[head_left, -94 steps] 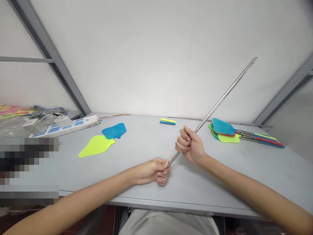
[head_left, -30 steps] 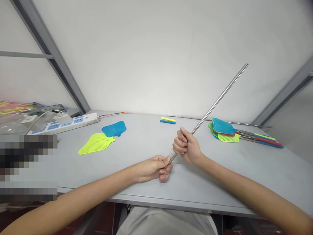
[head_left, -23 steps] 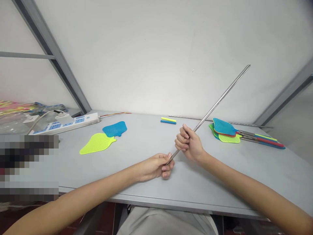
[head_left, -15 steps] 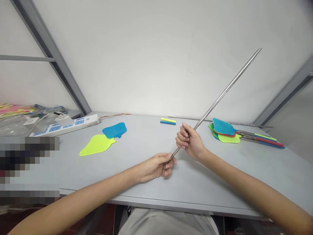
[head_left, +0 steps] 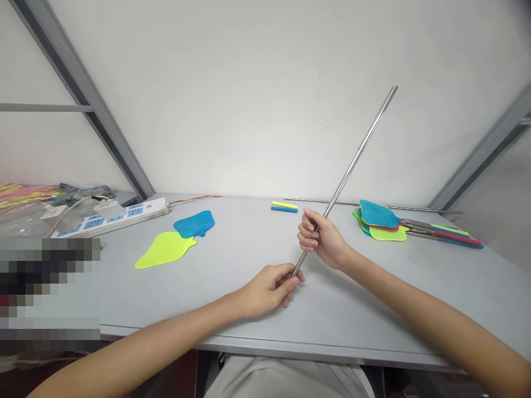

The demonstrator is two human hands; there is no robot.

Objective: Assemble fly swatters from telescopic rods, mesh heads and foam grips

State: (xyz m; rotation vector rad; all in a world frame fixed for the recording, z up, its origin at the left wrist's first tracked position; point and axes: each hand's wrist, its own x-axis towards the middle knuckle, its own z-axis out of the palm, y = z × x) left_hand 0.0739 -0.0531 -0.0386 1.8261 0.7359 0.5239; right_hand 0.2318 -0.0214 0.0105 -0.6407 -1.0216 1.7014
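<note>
A shiny telescopic metal rod [head_left: 352,161] slants up and to the right over the table, thicker toward its top end. My right hand [head_left: 321,236] is wrapped around its lower part in a fist. Just below, my left hand [head_left: 276,287] pinches the rod's bottom end between thumb and fingers; the tip itself is hidden. To the left lie a yellow fly swatter head [head_left: 166,250] and a blue fly swatter head [head_left: 194,223], both without rods. Behind my hands are a yellow grip tube [head_left: 284,204] and a blue grip tube [head_left: 284,209], side by side.
A pile of assembled fly swatters [head_left: 379,214] lies on the right, handles pointing right. Another thin metal rod [head_left: 427,209] rests along the wall behind it. A white power strip [head_left: 124,214] with plugs sits at the left back. Grey frame posts [head_left: 89,105] flank the table.
The rod has swung more upright, its top end moving left. My left hand has shifted its fingers on the bottom end, thumb now lower. My right hand keeps its hold.
</note>
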